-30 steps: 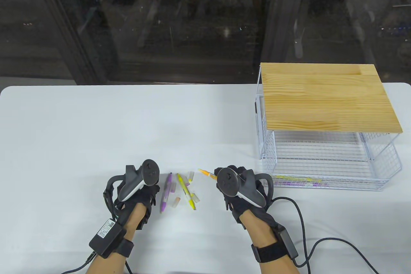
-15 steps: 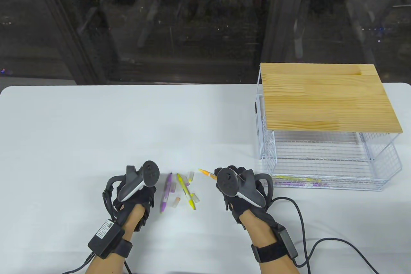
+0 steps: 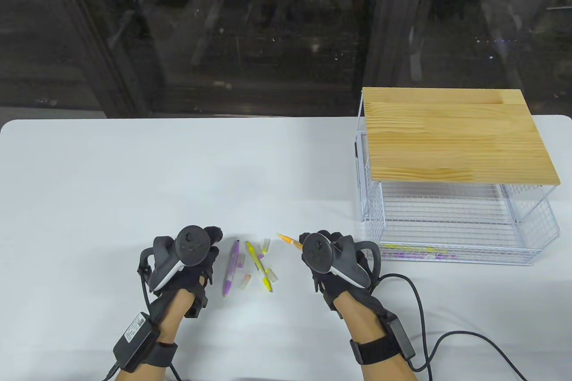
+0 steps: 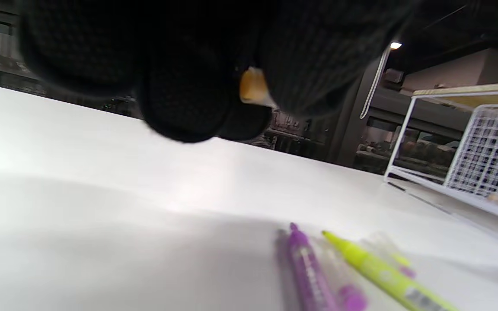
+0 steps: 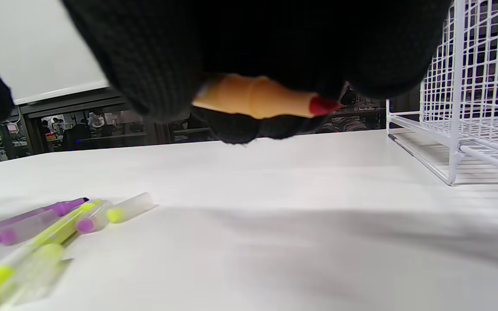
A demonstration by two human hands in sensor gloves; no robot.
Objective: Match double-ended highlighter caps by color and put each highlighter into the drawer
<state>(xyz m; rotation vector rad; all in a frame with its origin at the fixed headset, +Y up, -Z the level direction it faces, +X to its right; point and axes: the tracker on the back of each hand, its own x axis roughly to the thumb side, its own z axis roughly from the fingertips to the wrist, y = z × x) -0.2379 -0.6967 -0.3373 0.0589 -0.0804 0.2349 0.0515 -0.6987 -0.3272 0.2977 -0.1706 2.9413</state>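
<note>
Right hand [image 3: 333, 260], lower centre, grips orange highlighter [image 3: 286, 240], tip uncapped. Left hand [image 3: 187, 260] pinches a small orange cap [image 4: 253, 88]. Purple highlighter [image 3: 231, 267], yellow highlighter [image 3: 259, 266] uncapped between hands. Some already in drawer [image 3: 532, 260], lower right.

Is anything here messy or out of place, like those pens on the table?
Yes. The purple highlighter and yellow highlighter lie uncapped on the table, their loose caps scattered around them. The right hand holds an orange highlighter with its tip bare. Nothing looks spilled or broken.
</note>
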